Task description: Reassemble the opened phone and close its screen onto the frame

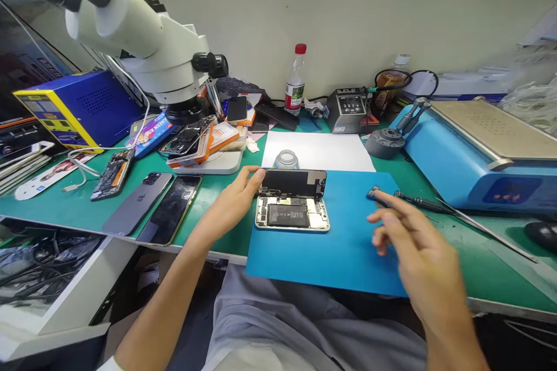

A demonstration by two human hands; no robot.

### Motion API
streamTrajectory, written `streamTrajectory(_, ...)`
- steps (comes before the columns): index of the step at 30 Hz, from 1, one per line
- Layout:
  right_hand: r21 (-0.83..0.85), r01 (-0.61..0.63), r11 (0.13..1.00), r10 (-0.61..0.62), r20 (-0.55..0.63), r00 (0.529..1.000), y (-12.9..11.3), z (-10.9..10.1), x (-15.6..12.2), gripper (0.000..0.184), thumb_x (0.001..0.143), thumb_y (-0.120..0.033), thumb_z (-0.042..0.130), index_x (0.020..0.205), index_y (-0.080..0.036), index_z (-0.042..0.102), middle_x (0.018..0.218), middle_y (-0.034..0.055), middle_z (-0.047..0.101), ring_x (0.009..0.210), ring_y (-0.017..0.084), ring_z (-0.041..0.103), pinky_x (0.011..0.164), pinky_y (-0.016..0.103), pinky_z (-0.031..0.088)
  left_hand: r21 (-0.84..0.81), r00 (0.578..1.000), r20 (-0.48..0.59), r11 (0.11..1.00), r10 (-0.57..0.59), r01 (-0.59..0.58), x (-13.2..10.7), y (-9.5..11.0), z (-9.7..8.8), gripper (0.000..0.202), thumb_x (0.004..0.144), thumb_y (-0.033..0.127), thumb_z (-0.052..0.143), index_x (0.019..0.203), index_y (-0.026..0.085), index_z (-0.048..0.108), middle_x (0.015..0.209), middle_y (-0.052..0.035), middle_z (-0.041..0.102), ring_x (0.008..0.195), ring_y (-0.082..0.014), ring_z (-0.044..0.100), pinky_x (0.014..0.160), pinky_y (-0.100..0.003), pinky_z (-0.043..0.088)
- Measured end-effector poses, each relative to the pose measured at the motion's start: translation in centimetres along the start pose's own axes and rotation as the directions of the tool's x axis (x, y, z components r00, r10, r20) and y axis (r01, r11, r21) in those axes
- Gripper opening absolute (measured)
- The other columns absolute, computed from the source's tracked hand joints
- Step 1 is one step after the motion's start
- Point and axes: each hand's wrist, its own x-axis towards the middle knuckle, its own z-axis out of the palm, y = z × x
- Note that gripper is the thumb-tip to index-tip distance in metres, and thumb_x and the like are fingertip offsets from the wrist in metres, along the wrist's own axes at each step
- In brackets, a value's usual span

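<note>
An opened phone lies on the blue mat [339, 261], its white-rimmed body [321, 221] flat with the black battery [287, 215] and inner parts showing. Its screen [292, 184] is raised along the far side, inner face towards me. My left hand [237, 203] pinches the screen's left end between thumb and fingers. Over the mat's right side, my right hand [413, 237] has its index finger stretched out and the other fingers loosely bent. That fingertip is at a small dark tool end [373, 192]; whether they touch I cannot tell. Nothing shows in its grasp.
Behind the phone sit a small round clear container [286, 159] and a white sheet [322, 148]. A microscope [152, 46] and two phones [172, 208] are left. Rightward are a dark screwdriver [422, 203], long tweezers [491, 232], a grey tool holder [385, 142] and a blue heating plate [465, 162].
</note>
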Motion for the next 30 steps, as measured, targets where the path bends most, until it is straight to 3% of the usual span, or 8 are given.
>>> streamTrajectory(4, 0.064, -0.044, 0.997, 0.037, 0.104, 0.994, 1.2, 1.2, 2.3, 0.062, 0.104, -0.068, 0.059, 0.147, -0.024, 0.069, 0.098, 0.0071, 0.075, 0.062, 0.013, 0.062, 0.055, 0.026, 0.058, 0.067, 1.000, 0.005, 0.998, -0.007, 0.007, 1.5, 1.6, -0.1, 0.058, 0.106, 0.079, 0.043, 0.087, 0.027, 0.060, 0.082, -0.0003, 0.060, 0.082, -0.0228, 0.059, 0.070, -0.031, 0.045)
streamTrajectory(9, 0.094, -0.089, 0.992, 0.079, 0.106, 0.991, 1.9, 0.3, 1.5, 0.059, 0.103, -0.070, 0.061, 0.138, -0.025, 0.076, 0.091, 0.0070, 0.075, 0.065, 0.015, 0.063, 0.057, 0.024, 0.059, 0.108, 1.000, 0.019, 0.994, -0.006, 0.004, 2.6, 1.7, 0.4, 0.059, 0.105, 0.078, 0.048, 0.078, 0.025, 0.046, 0.075, 0.0019, 0.046, 0.071, -0.0194, 0.043, 0.064, -0.031, 0.034)
streamTrajectory(14, 0.094, -0.115, 0.989, 0.103, 0.119, 0.987, 2.5, 0.0, 1.4, 0.052, 0.103, -0.069, 0.062, 0.132, -0.030, 0.080, 0.091, 0.0053, 0.075, 0.067, 0.014, 0.064, 0.060, 0.021, 0.060, 0.102, 0.999, 0.049, 0.995, 0.013, -0.018, 2.4, 0.5, 0.2, 0.057, 0.106, 0.076, 0.047, 0.083, 0.025, 0.051, 0.081, 0.0007, 0.052, 0.081, -0.0211, 0.052, 0.072, -0.030, 0.042)
streamTrajectory(17, 0.094, -0.103, 0.990, 0.092, 0.109, 0.990, 2.7, 0.1, 1.6, 0.052, 0.102, -0.070, 0.061, 0.127, -0.030, 0.082, 0.088, 0.0050, 0.074, 0.062, 0.014, 0.064, 0.057, 0.020, 0.060, 0.098, 0.995, 0.099, 0.995, 0.020, -0.030, 1.7, 0.0, -0.3, 0.054, 0.107, 0.074, 0.047, 0.089, 0.025, 0.062, 0.085, 0.0000, 0.061, 0.085, -0.0220, 0.059, 0.076, -0.030, 0.048)
streamTrajectory(19, 0.095, -0.092, 0.991, 0.082, 0.101, 0.991, 2.6, 0.1, 1.6, 0.052, 0.101, -0.071, 0.061, 0.125, -0.030, 0.083, 0.086, 0.0048, 0.074, 0.061, 0.014, 0.064, 0.056, 0.021, 0.060, 0.093, 0.987, 0.161, 0.995, 0.022, -0.038, 0.8, -0.1, -0.8, 0.049, 0.108, 0.070, 0.049, 0.103, 0.026, 0.070, 0.094, -0.0014, 0.071, 0.092, -0.0241, 0.066, 0.083, -0.032, 0.053)
streamTrajectory(22, 0.099, -0.083, 0.992, 0.073, 0.098, 0.992, 2.4, 0.1, 1.5, 0.052, 0.102, -0.070, 0.061, 0.125, -0.029, 0.082, 0.086, 0.0046, 0.075, 0.062, 0.014, 0.065, 0.059, 0.020, 0.062, 0.072, 0.965, 0.261, 0.996, 0.034, -0.054, -0.5, -0.3, -1.5, 0.039, 0.109, 0.063, 0.055, 0.122, 0.032, 0.074, 0.124, -0.0040, 0.078, 0.120, -0.0284, 0.071, 0.102, -0.036, 0.057)
streamTrajectory(26, 0.094, -0.091, 0.991, 0.079, 0.123, 0.989, 2.3, -0.1, 1.5, 0.054, 0.102, -0.072, 0.060, 0.124, -0.028, 0.082, 0.087, 0.0051, 0.075, 0.064, 0.014, 0.066, 0.060, 0.021, 0.062, 0.066, 0.940, 0.337, 0.994, 0.057, -0.084, -1.6, -1.0, -2.0, 0.035, 0.103, 0.053, 0.071, 0.134, 0.039, 0.073, 0.157, -0.0035, 0.067, 0.143, -0.0309, 0.063, 0.119, -0.043, 0.053)
streamTrajectory(30, 0.066, -0.086, 0.994, 0.074, 0.158, 0.985, 2.4, -0.2, 1.4, 0.057, 0.104, -0.073, 0.055, 0.130, -0.029, 0.080, 0.092, 0.0051, 0.076, 0.069, 0.016, 0.068, 0.061, 0.023, 0.062, 0.080, 0.925, 0.366, 0.986, 0.105, -0.144, -1.9, -1.8, -2.0, 0.045, 0.097, 0.049, 0.080, 0.140, 0.042, 0.072, 0.167, -0.0024, 0.058, 0.154, -0.0325, 0.055, 0.128, -0.049, 0.046)
